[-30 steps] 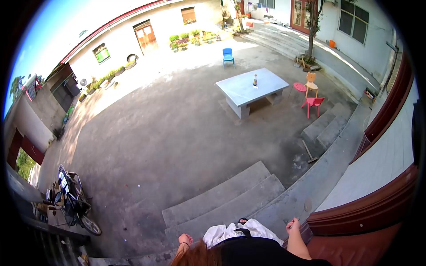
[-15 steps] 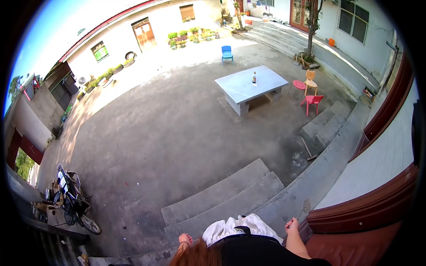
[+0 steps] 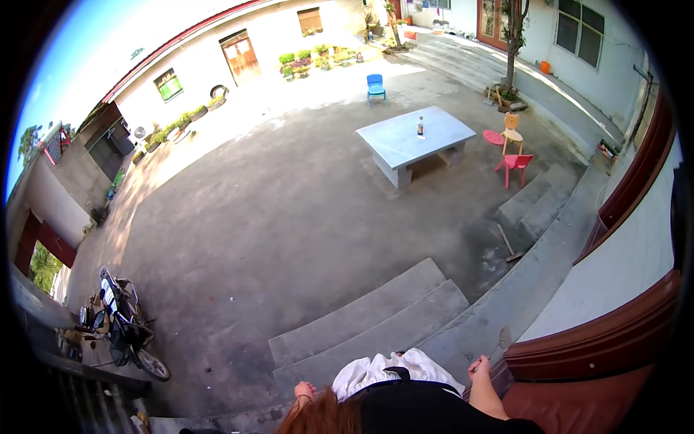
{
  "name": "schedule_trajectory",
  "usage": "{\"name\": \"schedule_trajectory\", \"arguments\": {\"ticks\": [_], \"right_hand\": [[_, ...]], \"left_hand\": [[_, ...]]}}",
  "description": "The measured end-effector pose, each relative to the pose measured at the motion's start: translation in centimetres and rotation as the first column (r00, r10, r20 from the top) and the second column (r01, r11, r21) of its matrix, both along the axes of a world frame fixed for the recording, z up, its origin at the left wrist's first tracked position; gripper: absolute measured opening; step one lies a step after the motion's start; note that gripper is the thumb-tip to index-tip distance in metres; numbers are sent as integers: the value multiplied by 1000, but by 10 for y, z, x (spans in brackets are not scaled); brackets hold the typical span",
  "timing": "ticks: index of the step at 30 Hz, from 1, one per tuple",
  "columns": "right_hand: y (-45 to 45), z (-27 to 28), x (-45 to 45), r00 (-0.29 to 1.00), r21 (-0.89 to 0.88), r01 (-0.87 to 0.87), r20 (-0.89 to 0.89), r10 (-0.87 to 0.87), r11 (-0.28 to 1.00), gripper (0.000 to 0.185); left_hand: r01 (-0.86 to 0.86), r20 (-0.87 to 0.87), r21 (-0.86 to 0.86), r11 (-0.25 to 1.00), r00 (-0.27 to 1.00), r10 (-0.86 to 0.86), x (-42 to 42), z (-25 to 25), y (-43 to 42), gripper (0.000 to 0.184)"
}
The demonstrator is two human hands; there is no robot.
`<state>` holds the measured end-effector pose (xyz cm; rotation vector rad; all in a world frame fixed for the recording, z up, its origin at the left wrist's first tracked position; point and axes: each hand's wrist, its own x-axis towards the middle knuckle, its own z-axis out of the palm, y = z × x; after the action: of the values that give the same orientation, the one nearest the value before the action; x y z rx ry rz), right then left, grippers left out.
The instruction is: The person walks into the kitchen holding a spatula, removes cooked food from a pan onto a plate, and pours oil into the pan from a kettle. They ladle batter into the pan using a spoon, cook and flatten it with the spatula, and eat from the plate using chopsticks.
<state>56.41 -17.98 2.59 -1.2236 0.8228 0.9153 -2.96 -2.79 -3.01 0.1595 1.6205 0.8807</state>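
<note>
At the bottom of the head view, my left hand (image 3: 305,391) is by my side with its fingers curled. Anything inside it is hidden. My right hand (image 3: 478,367) hangs on the other side, fingers closed, near the brown door frame (image 3: 578,354). Just beyond it shows a pale round thing on a thin stem (image 3: 504,338); I cannot tell whether the hand holds it. Between my hands are white gathered clothing (image 3: 369,372) and a black top (image 3: 426,409).
Concrete steps (image 3: 361,322) lead down to the courtyard. A stone table (image 3: 412,145) bears a bottle (image 3: 421,128). Near it stand a red chair (image 3: 515,165), a bear-backed chair (image 3: 512,132), a red stool (image 3: 494,137) and a blue chair (image 3: 375,88). A motorcycle (image 3: 126,325) is parked left.
The view has turned slightly left, so the courtyard sits a little further right. Both hands remain low at my sides, fingers still curled.
</note>
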Motion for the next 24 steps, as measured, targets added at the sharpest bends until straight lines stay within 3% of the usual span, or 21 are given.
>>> {"name": "schedule_trajectory", "arguments": {"ticks": [5,8,11,14,16,18,20,24], "right_hand": [[3,-5,0,1000,1,-20,-16,20,1000,31],[6,-3,-2,999,3,-37,-34,37,999,31],[9,-2,-3,998,4,-53,-24,53,999,31],[10,-3,-4,998,0,-52,-29,52,999,32],[10,-6,-3,998,7,-50,-34,50,999,32],[9,-7,-3,998,10,-49,-34,49,999,32],[8,-7,-4,998,8,-49,-30,49,999,33],[8,-7,-5,999,-22,-44,-33,44,999,32]], "left_hand": [[-138,-15,-211,968,990,138,-3,1,3,24],[-93,84,-243,966,990,116,-14,-3,2,23],[-87,-167,-286,954,985,39,-7,-23,2,22],[-131,-154,-295,947,984,88,-10,-24,3,22],[-117,-7,-201,972,993,118,-13,-3,-2,23],[-43,-12,-85,995,999,42,-11,16,-6,23],[120,-185,30,992,976,-113,-2,21,-11,24],[65,-115,-29,998,991,-67,-8,14,-6,25]]}}
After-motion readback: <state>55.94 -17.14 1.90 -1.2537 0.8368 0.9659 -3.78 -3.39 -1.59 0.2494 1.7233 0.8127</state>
